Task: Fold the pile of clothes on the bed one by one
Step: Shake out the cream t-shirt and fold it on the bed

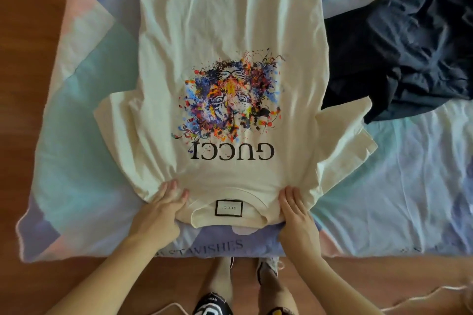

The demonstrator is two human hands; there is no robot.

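On the bed, right in front of me, the cream T-shirt [230, 41] lies spread print-side up, collar toward me, hem at the far side, both sleeves out to the sides; no fold made in it yet, so by my reckoning this garment is only at the laying-out step. My left hand [163, 208] has the near shoulder edge bunched under curled fingers, thumb on top beside the collar. My right hand [294, 208] is on the other shoulder, fingers fairly straight on the cloth and the edge gathered beneath; whether it pinches or just presses, I cannot tell. Dark navy clothes [409, 46] sit crumpled at the far right, just touching the shirt's side, still to fold. Pastel bedsheet [76, 123] underneath; no folded stack in view
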